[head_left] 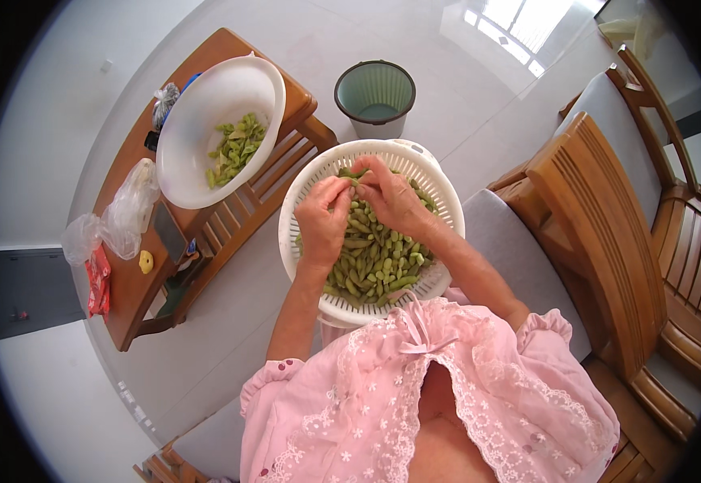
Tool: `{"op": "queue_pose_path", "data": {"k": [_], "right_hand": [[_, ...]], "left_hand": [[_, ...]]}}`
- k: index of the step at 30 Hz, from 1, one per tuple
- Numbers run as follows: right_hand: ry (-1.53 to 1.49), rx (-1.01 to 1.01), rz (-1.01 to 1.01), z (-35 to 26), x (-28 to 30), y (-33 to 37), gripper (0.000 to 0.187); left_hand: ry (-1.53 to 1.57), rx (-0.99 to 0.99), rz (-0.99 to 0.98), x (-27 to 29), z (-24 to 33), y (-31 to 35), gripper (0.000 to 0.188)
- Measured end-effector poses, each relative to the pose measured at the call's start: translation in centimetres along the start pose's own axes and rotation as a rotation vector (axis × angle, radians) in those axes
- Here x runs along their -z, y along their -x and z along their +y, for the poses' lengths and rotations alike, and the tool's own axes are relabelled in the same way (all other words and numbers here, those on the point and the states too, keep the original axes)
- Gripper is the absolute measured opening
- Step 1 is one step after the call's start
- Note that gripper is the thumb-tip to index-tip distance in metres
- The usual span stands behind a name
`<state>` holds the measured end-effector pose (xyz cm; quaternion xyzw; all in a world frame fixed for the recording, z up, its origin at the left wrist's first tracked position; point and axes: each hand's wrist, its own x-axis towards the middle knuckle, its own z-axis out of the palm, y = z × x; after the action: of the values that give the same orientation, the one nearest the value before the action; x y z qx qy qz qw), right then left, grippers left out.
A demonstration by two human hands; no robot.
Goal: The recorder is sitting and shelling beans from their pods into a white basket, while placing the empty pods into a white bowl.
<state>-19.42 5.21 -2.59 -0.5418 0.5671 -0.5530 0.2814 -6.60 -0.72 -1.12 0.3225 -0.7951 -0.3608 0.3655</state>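
Note:
Over a white slotted plastic basket (295, 193) full of green soybean pods (366, 253), my two hands meet near its far side. My left hand (324, 217) pinches a green pod (354, 182) between thumb and fingers. From the other side, my right hand (392, 196) closes on the same pod with its fingertips. Much of that pod is hidden by the fingers. Loose pods and beans lie beneath both hands, and the basket rests close against my body.
Left of me, a white basin (185, 149) holding green shells (237, 149) stands on a wooden table (129, 298), beside plastic bags (131, 209) and a small yellow object (146, 262). A grey-green bin (375, 92) is beyond the basket. Wooden chairs (600, 233) stand at right.

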Motion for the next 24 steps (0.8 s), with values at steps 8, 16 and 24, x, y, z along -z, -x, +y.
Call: {"op": "queue_pose_path", "data": {"k": [8,16,24], "right_hand": [[0.113,0.194,-0.091,0.1,0.1,0.0,0.020],[-0.124,-0.090,0.211,0.8,0.7,-0.6,0.013],[-0.260,-0.132,0.275,1.0,0.2,-0.7,0.012]], "left_hand": [[0.430,0.328,-0.137,0.2,-1.3,0.6,0.020],[0.402,0.360,-0.051,-0.1,-1.0,-0.1,0.020],[0.360,0.280,-0.082,0.2,0.1,-0.4,0.024]]}}
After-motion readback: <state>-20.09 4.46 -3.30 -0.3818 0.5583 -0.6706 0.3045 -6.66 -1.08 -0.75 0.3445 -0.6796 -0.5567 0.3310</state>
